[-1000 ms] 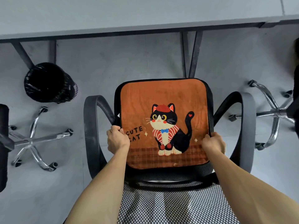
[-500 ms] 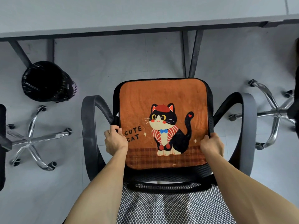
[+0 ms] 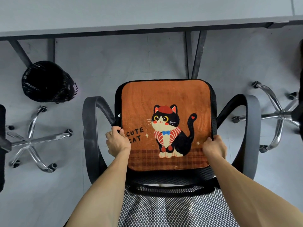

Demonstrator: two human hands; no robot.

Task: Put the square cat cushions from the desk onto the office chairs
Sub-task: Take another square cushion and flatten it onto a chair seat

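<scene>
An orange square cat cushion (image 3: 165,99), printed with a black cat and the words CUTE CAT, lies flat on the seat of a black office chair (image 3: 89,128) directly below me. My left hand (image 3: 117,140) grips the cushion's left edge, thumb on top. My right hand (image 3: 214,147) grips its right edge the same way. The chair's mesh backrest (image 3: 172,208) fills the bottom of the view between my forearms. Both armrests curve outside my hands.
A grey desk (image 3: 131,12) runs across the top, its dark legs (image 3: 196,54) standing just beyond the chair. A black bin (image 3: 47,81) sits on the floor at left. Chrome star bases of two neighbouring chairs (image 3: 31,141) (image 3: 278,115) flank the chair.
Both hands have stayed on the cushion's side edges. The cushion and chair have barely shifted; the view has only drifted slightly.
</scene>
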